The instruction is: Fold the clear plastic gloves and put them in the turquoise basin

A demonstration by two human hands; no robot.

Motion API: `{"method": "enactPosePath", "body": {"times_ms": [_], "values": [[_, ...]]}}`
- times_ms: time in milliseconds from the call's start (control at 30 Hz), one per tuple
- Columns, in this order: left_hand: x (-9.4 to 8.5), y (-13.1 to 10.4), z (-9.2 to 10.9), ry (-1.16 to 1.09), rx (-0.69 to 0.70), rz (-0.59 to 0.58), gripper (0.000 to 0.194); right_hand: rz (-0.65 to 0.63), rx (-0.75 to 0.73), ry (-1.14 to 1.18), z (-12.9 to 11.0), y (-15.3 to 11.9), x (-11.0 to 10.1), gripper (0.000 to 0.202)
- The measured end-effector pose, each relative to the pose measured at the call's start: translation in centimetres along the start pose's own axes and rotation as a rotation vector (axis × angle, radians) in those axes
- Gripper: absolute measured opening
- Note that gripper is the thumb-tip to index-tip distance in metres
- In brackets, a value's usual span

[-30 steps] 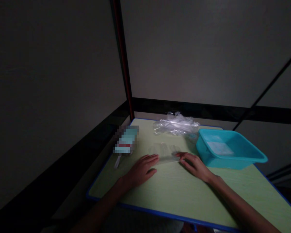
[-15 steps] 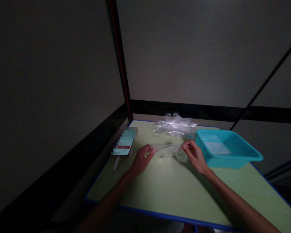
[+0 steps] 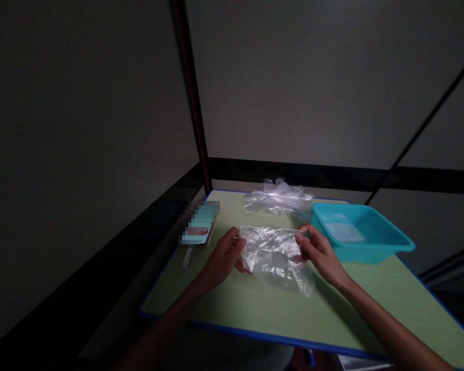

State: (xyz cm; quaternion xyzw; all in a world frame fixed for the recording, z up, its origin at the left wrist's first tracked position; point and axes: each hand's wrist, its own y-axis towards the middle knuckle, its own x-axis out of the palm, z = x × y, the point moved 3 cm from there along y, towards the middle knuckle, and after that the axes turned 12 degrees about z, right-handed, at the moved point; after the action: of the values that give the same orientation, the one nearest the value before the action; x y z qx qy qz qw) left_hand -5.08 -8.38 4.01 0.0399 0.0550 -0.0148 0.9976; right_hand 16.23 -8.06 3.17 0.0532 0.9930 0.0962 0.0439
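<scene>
Opened out since half a second ago, the bag (image 3: 272,257) has swung down toward the near side, where before it hung dim and bunched below its top edge. It is now between the two hands, over the middle of the table (image 3: 255,319), crinkled and shining; whether its lower edge touches the tabletop I can't tell from where I stand. Left hand (image 3: 225,255) pinches the upper left corner between thumb and forefinger, with other fingertips showing lower down by the film's side. Right hand (image 3: 320,253) pinches the upper right corner the same way, its remaining fingers curled and partly hidden. Between them the top edge runs nearly straight, so the step in hand looks to be holding the bag spread by its corners. As I judge it, any next move calls for keeping both pinches firm and level, since film this thin could fold or cling. Beyond the bag, well apart from the hands, lies a heap of clear film (image 3: 278,200). On the right, the basin (image 3: 363,253) stands just beside the right hand and limits room there; a pale sheet (image 3: 345,232) lies inside. Off to the left sits a phone-like thing (image 3: 201,224), blurred over, clear of the left hand.
</scene>
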Motion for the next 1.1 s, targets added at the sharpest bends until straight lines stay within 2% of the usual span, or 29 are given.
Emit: {"method": "enactPosePath", "body": {"times_ms": [100,200,333,400,500,567,633,733,833,967,1100], "values": [[0.2,-0.4,-1.7,0.049,-0.136,0.013,0.023,-0.074,0.099,-0.038,2.2,-0.4,0.3,0.028],[0.7,0.0,-3.9,0.146,-0.246,-0.009,0.019,-0.102,0.105,-0.120,4.5,-0.2,0.8,0.029],[1.0,1.6,-6.0,0.254,-0.267,0.005,0.022,-0.123,0.059,-0.203,6.1,0.9,1.2,0.029],[0.7,2.2,-6.1,0.302,-0.245,0.033,0.022,-0.132,0.003,-0.266,6.1,1.8,0.9,0.027],[-0.5,2.0,-4.6,0.475,-0.122,0.096,0.017,-0.104,-0.115,-0.368,5.6,3.0,-0.1,0.024],[-1.2,1.5,-3.0,0.818,0.070,0.126,0.016,-0.085,-0.181,-0.424,5.1,3.5,-0.6,0.021],[-1.5,1.0,-1.9,0.975,0.182,0.103,0.017,-0.103,-0.225,-0.454,4.6,3.5,-0.8,0.019],[-1.3,0.8,-1.7,0.942,0.285,0.056,0.022,-0.251,-0.330,-0.500,3.9,2.9,-0.3,0.019],[-0.8,1.1,-2.9,0.882,0.309,-0.024,0.031,-0.383,-0.424,-0.576,3.7,2.2,0.2,0.023],[-0.2,1.4,-4.5,0.918,0.270,-0.094,0.041,-0.385,-0.448,-0.635,4.0,2.0,0.0,0.024],[0.0,1.7,-4.8,0.941,0.266,-0.089,0.048,-0.378,-0.457,-0.663,4.0,1.9,-0.4,0.026]]}}
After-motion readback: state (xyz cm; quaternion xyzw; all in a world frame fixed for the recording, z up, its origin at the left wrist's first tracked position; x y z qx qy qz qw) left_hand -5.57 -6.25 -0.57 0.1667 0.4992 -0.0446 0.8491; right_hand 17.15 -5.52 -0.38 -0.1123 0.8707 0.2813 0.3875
